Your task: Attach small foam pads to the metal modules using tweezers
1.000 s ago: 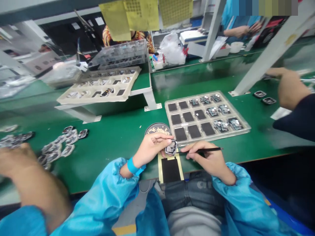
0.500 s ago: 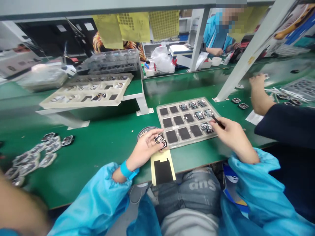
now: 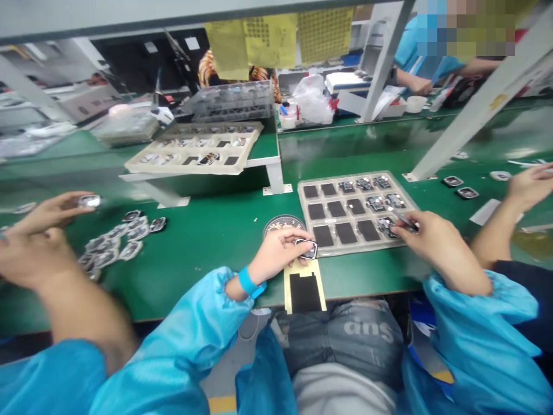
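My left hand (image 3: 279,251) pinches a small dark watch-like casing (image 3: 307,249) just above a yellow-edged black pad (image 3: 305,291) at the table's near edge. My right hand (image 3: 432,236) is closed on thin black tweezers (image 3: 404,220), whose tip rests at a small circuit module in the lower right cell of a clear tray (image 3: 356,245). That tray holds black pads in its left columns and circuit modules in its right column. A round mesh dish (image 3: 280,223) sits behind my left hand.
A co-worker's hands (image 3: 38,230) at the left hold a small part over a pile of casings (image 3: 116,242). Another person's hand (image 3: 529,184) reaches in at the right near loose casings (image 3: 460,187). A cream tray (image 3: 194,153) rests on a raised white stand, with a slanted post (image 3: 470,104) at right.
My right hand left the casing and carried the tweezers to the tray's right column, now lower at the front cell. My left hand kept the casing. The left co-worker's hands came into view.
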`<control>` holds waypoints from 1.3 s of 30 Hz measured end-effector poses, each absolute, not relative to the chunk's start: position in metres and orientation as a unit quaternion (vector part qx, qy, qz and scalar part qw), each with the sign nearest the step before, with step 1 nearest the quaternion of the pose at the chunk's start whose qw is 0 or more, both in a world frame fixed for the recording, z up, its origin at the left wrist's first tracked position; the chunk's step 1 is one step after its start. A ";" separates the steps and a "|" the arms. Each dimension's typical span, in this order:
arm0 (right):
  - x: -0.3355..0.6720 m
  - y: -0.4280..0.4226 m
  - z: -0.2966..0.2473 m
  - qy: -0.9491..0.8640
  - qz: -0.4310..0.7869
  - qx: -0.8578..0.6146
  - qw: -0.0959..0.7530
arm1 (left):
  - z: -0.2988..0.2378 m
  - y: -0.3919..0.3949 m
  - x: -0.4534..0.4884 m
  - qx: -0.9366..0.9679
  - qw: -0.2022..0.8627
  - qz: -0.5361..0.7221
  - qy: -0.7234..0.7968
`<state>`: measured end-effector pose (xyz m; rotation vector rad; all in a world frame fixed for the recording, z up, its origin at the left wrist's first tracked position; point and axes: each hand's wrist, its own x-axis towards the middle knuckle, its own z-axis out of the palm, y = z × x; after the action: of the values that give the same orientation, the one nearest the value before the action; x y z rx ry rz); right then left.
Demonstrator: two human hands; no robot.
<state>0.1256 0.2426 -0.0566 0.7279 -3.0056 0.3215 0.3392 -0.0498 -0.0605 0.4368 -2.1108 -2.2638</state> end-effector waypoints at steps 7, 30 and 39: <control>0.124 0.240 -0.049 -0.971 0.077 0.227 -0.002 | -0.061 -0.048 0.338 0.133 0.018 -0.747 -0.651; 0.243 0.149 -0.072 -0.690 0.619 0.209 -0.311 | -0.061 -0.049 0.341 0.095 0.056 -0.754 -0.648; 0.244 0.136 -0.070 -0.722 0.604 0.189 -0.281 | -0.068 -0.044 0.344 0.035 0.075 -0.720 -0.689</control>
<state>0.2440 0.1364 -0.0697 0.7301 -2.7910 2.3337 0.3444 -0.0445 -0.0677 0.1051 -2.0675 -2.1589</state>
